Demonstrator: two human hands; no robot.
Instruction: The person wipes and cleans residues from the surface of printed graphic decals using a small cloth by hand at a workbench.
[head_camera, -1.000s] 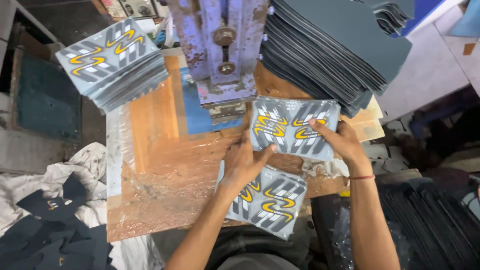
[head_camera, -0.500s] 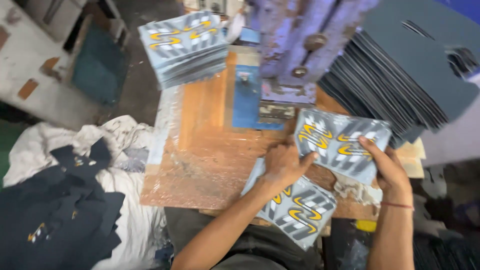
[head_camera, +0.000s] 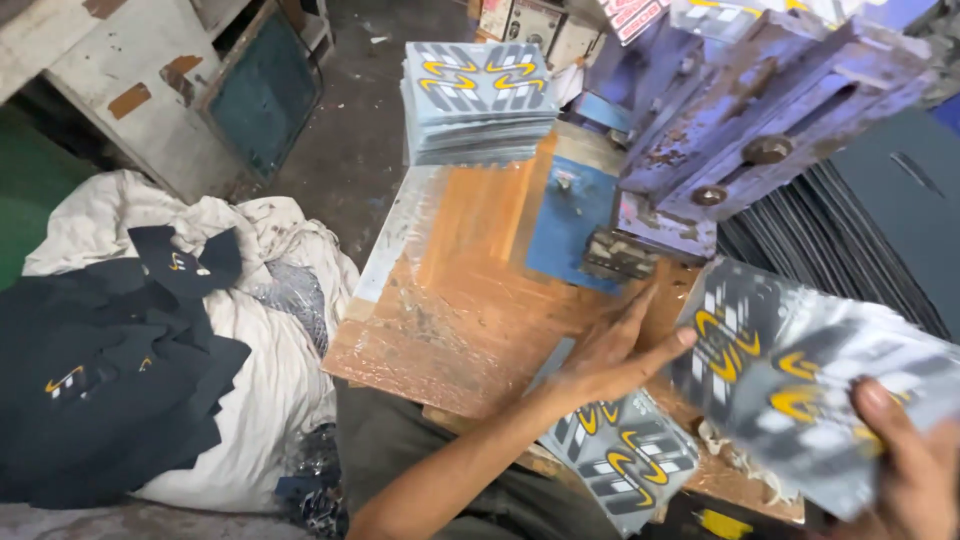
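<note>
My right hand (head_camera: 905, 465) grips a grey printed sheet (head_camera: 800, 375) by its lower right edge, thumb on top; the sheet is blurred and tilted, lifted just above the orange board (head_camera: 450, 300). My left hand (head_camera: 610, 350) is open, fingers spread, fingertips touching the sheet's left edge, palm over the board. Under my left wrist lies another printed sheet (head_camera: 620, 460), at the board's near edge. A stack of the same sheets (head_camera: 480, 100) sits at the far end of the board, well apart from both hands. The purple press (head_camera: 720, 150) stands just above the held sheet, with dark sheets (head_camera: 880, 230) piled to its right. White cloth and dark cut scraps (head_camera: 110, 370) lie far left.
</note>
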